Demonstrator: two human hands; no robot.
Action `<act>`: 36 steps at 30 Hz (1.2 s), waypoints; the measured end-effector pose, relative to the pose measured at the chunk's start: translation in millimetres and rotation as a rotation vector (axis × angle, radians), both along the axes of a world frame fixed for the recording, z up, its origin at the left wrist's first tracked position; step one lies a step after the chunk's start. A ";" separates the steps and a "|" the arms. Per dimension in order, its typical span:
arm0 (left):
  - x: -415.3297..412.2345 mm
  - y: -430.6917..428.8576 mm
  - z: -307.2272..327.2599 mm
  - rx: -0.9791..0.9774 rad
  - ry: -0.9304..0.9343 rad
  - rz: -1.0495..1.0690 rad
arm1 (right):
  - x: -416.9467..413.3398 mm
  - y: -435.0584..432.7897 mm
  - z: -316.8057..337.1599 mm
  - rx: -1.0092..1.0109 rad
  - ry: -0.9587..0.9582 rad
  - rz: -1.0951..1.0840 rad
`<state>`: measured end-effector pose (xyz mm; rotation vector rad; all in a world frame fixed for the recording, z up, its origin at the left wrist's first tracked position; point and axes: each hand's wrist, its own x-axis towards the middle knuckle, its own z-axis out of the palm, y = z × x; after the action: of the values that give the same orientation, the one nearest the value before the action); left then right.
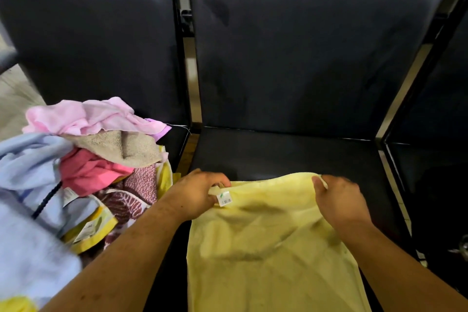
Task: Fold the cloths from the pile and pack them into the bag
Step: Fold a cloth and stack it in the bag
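Observation:
A pale yellow cloth (pixel 268 248) lies spread on the black seat (pixel 291 154) in front of me, its far edge lifted. My left hand (pixel 196 194) pinches the cloth's far left corner, beside a small white tag (pixel 225 199). My right hand (pixel 340 200) grips the far right corner, thumb on top. The pile of cloths (pixel 83 159) sits on the seat to the left: pink, beige, light blue, hot pink and a maroon patterned one with yellow trim. No bag is clearly visible.
Black padded backrests (pixel 316 45) rise behind both seats, with a metal frame gap (pixel 188 63) between them. A dark cord (pixel 46 201) runs across the light blue cloth. A dark, unclear area lies to the far right.

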<state>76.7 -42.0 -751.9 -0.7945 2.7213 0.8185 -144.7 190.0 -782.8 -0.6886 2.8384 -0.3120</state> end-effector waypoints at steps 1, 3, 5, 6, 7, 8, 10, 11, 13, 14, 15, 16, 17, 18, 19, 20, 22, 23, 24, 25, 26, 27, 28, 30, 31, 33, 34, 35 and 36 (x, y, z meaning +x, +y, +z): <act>0.5 -4.1 0.8 0.012 -0.004 0.013 | -1.9 -1.4 1.8 -0.007 0.001 -0.006; 3.7 -6.9 2.2 -0.018 -0.080 0.019 | -5.6 1.0 0.6 -0.028 -0.016 -0.018; 7.7 -5.8 4.7 -0.149 -0.198 0.004 | -6.6 3.8 0.0 -0.051 -0.023 -0.025; 9.3 -3.2 6.8 -0.205 -0.237 -0.001 | -6.7 5.9 -0.4 -0.048 -0.024 -0.028; 8.1 -3.2 10.2 -0.246 -0.242 0.007 | -8.5 5.3 0.6 -0.044 -0.023 -0.023; 8.2 -1.6 13.0 -0.278 -0.230 0.026 | -8.4 6.8 2.7 -0.035 -0.025 -0.016; 8.5 -1.0 17.0 -0.334 -0.202 0.065 | -7.6 8.7 9.6 -0.024 -0.032 -0.013; 9.4 -1.4 17.8 -0.351 -0.217 0.074 | -7.3 9.6 13.1 -0.023 -0.031 -0.007; 14.0 -1.6 15.2 -0.362 -0.310 0.075 | -6.8 12.9 15.5 -0.022 -0.015 0.015; 16.8 -1.3 13.5 -0.359 -0.352 0.079 | -5.9 14.8 16.3 -0.020 -0.015 0.017; 18.2 -1.7 13.2 -0.353 -0.369 0.097 | -5.5 15.4 17.5 -0.015 -0.015 0.016; 19.2 -1.2 13.1 -0.357 -0.368 0.122 | -4.6 16.9 17.2 -0.004 -0.015 0.016; 19.0 -1.3 14.0 -0.374 -0.358 0.148 | -4.6 17.6 16.4 0.004 -0.015 0.021; 18.5 -1.0 15.5 -0.400 -0.349 0.171 | -4.6 18.2 15.7 0.004 -0.014 0.029; 18.0 -0.8 16.7 -0.422 -0.345 0.196 | -4.5 18.9 15.1 -0.004 -0.017 0.023; 17.9 -1.3 17.5 -0.436 -0.344 0.222 | -4.2 18.8 15.2 -0.018 -0.026 0.002; 18.3 -1.5 17.9 -0.438 -0.355 0.263 | -4.2 18.4 14.2 -0.027 -0.031 -0.028; 18.5 -0.6 18.4 -0.433 -0.365 0.271 | -4.0 17.6 13.6 -0.020 -0.033 -0.037; 18.4 0.1 18.5 -0.425 -0.365 0.281 | -3.9 16.4 14.1 -0.018 -0.038 -0.047; 18.2 0.7 18.6 -0.418 -0.348 0.298 | -3.5 15.6 14.4 -0.028 -0.044 -0.055; 18.1 0.2 17.8 -0.408 -0.315 0.322 | -3.3 14.8 14.6 -0.045 -0.048 -0.060; 18.5 -1.5 16.2 -0.391 -0.272 0.354 | -3.8 14.2 13.6 -0.073 -0.048 -0.061; 19.7 -4.2 13.6 -0.357 -0.221 0.389 | -3.7 13.5 12.6 -0.100 -0.043 -0.063; 22.8 -9.5 8.2 -0.258 -0.117 0.446 | -3.4 12.3 11.9 -0.136 -0.011 -0.062; 24.2 -11.2 5.7 -0.221 -0.077 0.470 | -3.5 12.3 10.7 -0.135 0.018 -0.055; 25.8 -12.8 3.9 -0.197 -0.022 0.516 | -4.3 13.2 8.7 -0.136 0.075 -0.039; 26.2 -13.4 2.9 -0.198 -0.006 0.531 | -5.4 13.7 7.4 -0.139 0.091 -0.041; 26.4 -13.4 2.0 -0.202 0.005 0.539 | -6.5 14.1 6.6 -0.136 0.096 -0.044; 26.8 -13.0 1.3 -0.204 0.012 0.543 | -7.2 14.0 6.5 -0.127 0.090 -0.049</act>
<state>103.5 -55.0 -750.6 -1.6199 2.6526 0.6326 -151.9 204.0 -776.3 -0.6734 2.9446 -0.4845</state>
